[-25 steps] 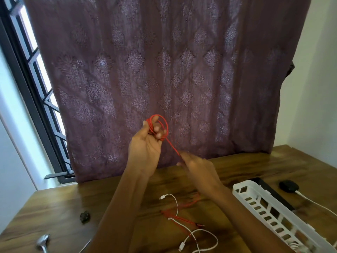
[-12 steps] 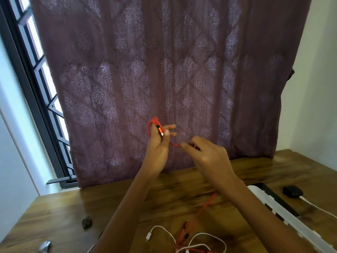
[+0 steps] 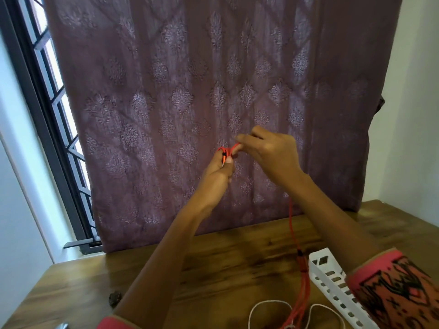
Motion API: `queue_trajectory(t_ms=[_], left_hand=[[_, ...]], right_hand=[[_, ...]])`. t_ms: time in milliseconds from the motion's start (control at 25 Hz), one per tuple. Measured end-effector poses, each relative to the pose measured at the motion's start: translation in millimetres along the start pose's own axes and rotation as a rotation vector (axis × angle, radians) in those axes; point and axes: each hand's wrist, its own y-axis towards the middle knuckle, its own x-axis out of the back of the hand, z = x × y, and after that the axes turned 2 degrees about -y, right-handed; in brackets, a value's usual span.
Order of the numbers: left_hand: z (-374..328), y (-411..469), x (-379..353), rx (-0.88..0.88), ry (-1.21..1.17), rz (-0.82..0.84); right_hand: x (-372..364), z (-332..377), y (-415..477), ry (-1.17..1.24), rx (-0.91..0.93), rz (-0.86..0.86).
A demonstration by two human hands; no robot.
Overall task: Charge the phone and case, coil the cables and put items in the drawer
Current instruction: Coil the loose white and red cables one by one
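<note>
Both hands are raised in front of the curtain. My left hand (image 3: 219,172) pinches a small coil of the red cable (image 3: 292,230), with its black-tipped plug under the thumb. My right hand (image 3: 268,150) is just right of it and above, fingers closed on a loop of the same cable at the coil. The rest of the red cable hangs down from my right hand to the wooden table (image 3: 225,264), where it splits into several strands. A white cable (image 3: 270,305) lies looped on the table at the bottom edge.
A white slotted plastic basket (image 3: 332,279) sits on the table at the right, partly behind my right sleeve. A small dark object (image 3: 115,298) lies near the table's left edge. The purple curtain hangs behind; a barred window is at the left.
My right hand rose from below the coil to its top, carrying a loop of red cable over my left hand. The view tilted upward, so less of the table shows.
</note>
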Motion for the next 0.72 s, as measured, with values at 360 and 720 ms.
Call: queue_trajectory(t_ms=[360,720], left_hand=[[-18,-1,7,0.161,-0.651,0.108],[-13,-2,2,0.136,-0.932,-0.038]], right_hand=[[-6,2,-6,0.485,-0.567,0.294],[-24,29,-73,0.832,-0.944,0.399]])
